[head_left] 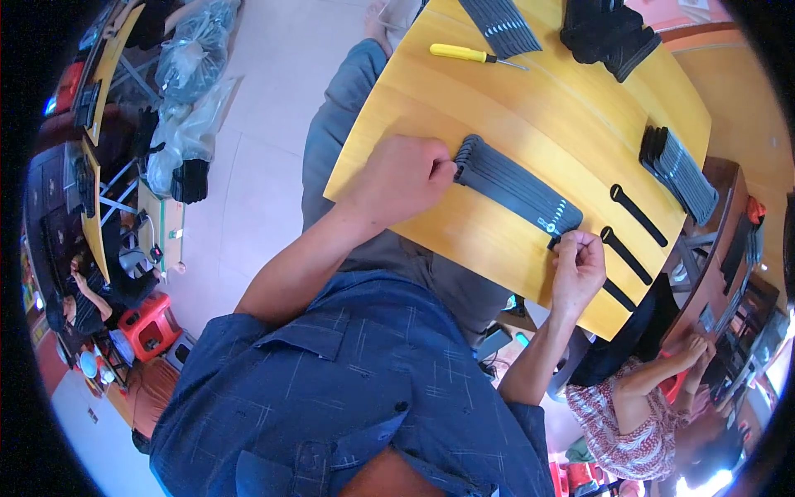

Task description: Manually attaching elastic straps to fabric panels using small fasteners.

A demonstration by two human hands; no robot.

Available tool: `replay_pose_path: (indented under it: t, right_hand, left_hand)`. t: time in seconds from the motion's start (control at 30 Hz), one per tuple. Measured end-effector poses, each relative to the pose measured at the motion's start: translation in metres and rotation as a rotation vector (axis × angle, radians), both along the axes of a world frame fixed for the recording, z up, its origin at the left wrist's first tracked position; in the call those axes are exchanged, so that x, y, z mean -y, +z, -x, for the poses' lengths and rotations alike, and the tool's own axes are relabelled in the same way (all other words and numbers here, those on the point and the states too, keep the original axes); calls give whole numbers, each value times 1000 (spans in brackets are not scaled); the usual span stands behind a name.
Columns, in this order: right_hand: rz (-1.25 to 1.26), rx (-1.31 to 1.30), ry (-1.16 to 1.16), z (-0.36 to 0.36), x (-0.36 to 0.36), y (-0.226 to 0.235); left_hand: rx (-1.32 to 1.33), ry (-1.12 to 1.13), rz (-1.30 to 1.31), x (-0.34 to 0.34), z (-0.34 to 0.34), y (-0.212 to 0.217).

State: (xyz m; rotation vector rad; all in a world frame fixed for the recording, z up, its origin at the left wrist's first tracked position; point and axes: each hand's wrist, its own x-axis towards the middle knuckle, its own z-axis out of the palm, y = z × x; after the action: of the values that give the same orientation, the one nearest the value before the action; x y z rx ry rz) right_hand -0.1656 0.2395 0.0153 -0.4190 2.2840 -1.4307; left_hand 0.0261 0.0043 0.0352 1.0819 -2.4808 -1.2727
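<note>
A fanned stack of black straps (517,186) lies across the yellow wooden table, rounded ends to the left and small pale marks near its right end. At the rounded ends is my left hand (407,176), its fingers curled closed against the stack's edge. My right hand (578,263) pinches at the lower right corner of the stack, thumb and fingertips together on a strap end. Just beyond it lie single black straps with slotted heads, one (638,215) farther off and another (626,255) nearer. A third (618,294) is partly covered by my right hand.
A yellow-handled screwdriver (460,53) lies toward the table's far left. More strap bundles (501,26) rest at the far edge, beside a black heap (604,37), and another bundle (679,176) at right. A co-worker (638,406) sits at right. Plastic bags (195,62) stand on the floor.
</note>
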Motion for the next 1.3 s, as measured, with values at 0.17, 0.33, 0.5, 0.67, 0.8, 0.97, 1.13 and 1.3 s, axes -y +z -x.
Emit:
replay_pose_path:
  t: [0.17, 0.33, 0.5, 0.67, 0.8, 0.97, 1.13, 1.3]
  right_hand:
    - [1, -17, 1, -1, 0, -1]
    - [-35, 5, -1, -2, 2, 4]
    - [21, 4, -9, -2, 1, 0]
    - [40, -51, -4, -3, 2, -3]
    - [-7, -35, -8, -2, 2, -1]
    - [-46, -65, -17, -1, 3, -3]
    - [-8, -144, 5, 2, 1, -10]
    - [-93, -241, 26, 3, 2, -9]
  left_hand:
    - [38, -27, 22, 1, 1, 2]
    - [53, -21, 45, 1, 2, 4]
    - [37, -18, 81, -1, 3, 4]
    - [68, -8, 89, -2, 3, 3]
    - [46, -10, 100, -3, 3, 3]
    - [64, 2, 141, -5, 3, 2]
    - [88, -6, 162, -4, 4, 4]
    - [116, -23, 163, -4, 6, 5]
